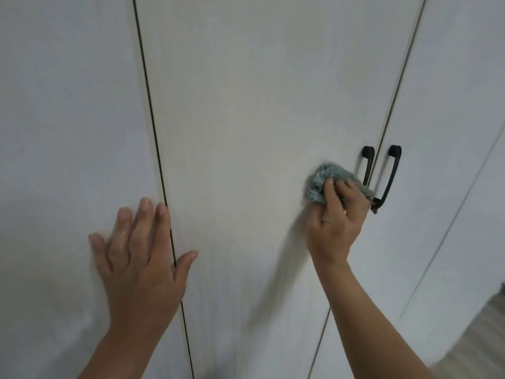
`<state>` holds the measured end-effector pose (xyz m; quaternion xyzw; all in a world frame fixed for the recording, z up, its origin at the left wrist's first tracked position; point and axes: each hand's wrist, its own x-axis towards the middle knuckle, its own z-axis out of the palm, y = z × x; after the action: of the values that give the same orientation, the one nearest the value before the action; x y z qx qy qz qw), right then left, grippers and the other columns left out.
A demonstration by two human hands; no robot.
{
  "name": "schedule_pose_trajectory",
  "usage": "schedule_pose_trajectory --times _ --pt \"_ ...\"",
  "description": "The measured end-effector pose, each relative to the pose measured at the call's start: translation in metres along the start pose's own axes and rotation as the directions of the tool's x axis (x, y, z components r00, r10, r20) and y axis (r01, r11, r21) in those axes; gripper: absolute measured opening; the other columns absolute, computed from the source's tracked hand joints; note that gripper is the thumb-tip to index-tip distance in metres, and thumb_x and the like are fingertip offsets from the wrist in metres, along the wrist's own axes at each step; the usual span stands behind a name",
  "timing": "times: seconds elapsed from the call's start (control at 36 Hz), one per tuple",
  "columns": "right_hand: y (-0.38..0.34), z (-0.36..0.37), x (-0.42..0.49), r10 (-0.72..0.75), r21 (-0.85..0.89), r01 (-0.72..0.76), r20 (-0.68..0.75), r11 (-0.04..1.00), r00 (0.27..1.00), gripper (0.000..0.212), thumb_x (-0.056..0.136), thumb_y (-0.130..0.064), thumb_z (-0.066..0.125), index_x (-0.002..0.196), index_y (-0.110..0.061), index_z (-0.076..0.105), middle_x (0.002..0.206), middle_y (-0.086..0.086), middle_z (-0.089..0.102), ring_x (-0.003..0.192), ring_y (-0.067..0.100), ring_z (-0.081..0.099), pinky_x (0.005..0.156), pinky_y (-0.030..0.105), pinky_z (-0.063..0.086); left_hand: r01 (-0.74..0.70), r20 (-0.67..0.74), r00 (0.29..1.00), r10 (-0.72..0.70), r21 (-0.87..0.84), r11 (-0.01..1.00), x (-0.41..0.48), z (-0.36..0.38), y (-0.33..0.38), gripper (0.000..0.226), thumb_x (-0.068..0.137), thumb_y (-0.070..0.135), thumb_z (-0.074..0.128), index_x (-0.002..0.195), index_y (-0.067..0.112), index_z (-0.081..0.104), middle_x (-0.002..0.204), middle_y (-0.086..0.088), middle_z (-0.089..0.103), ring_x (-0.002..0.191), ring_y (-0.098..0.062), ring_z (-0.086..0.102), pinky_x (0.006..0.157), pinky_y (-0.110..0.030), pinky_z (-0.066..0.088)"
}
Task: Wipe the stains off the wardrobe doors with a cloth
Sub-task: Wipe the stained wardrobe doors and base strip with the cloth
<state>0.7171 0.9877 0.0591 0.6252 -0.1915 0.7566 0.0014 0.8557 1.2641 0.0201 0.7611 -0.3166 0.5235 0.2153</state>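
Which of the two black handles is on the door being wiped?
The left-hand handle, left of the seam; the cloth in the right hand covers its lower end. The other handle is on the next door.

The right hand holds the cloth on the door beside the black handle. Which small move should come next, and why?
Probably slide the cloth leftward across the middle door, away from the black handle. The right hand grips it against the panel, its edge already at the handle; the left hand lies flat, bracing. No stain shows plainly, so direction is a guess.
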Motion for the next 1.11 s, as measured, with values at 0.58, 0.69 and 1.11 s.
schedule_pose_trajectory --times 0.58,0.69,1.11 --pt "-0.01 -0.004 0.072 -0.066 0.152 0.061 0.025 0.987 0.998 0.027 0.093 0.002 0.063 0.117 -0.003 0.074 0.115 0.021 0.062 0.113 0.034 0.057 0.099 0.045 0.05 -0.147 0.202 0.973 0.115 0.15 0.978 -0.069 -0.01 0.001 0.097 0.086 0.052 0.066 0.163 0.01 0.025 0.17 -0.017 0.017 0.156 -0.041 0.017 0.117 -0.075 0.015" --pt "0.012 -0.005 0.013 -0.076 0.105 0.071 0.042 0.992 0.996 0.026 0.093 0.003 0.065 0.117 -0.002 0.073 0.126 0.015 0.053 0.12 0.027 0.051 0.1 0.04 0.048 -0.11 0.213 0.975 0.065 0.207 0.972 -0.084 -0.011 -0.002 0.119 0.073 0.047 0.088 0.164 0.009 0.022 0.168 -0.022 0.015 0.157 -0.044 0.008 0.114 -0.079 0.014" --pt "-0.019 -0.031 0.005 0.047 0.166 -0.076 0.173 0.983 0.984 0.029 0.09 0.002 0.063 0.115 -0.007 0.075 0.103 0.014 0.061 0.099 0.03 0.054 0.086 0.033 0.048 -0.029 0.356 0.934 -0.03 0.159 0.987 -0.073 -0.012 -0.013 0.149 0.053 0.04 0.101 0.166 0.018 0.006 0.17 -0.019 0.008 0.158 -0.042 0.003 0.11 -0.084 0.014"
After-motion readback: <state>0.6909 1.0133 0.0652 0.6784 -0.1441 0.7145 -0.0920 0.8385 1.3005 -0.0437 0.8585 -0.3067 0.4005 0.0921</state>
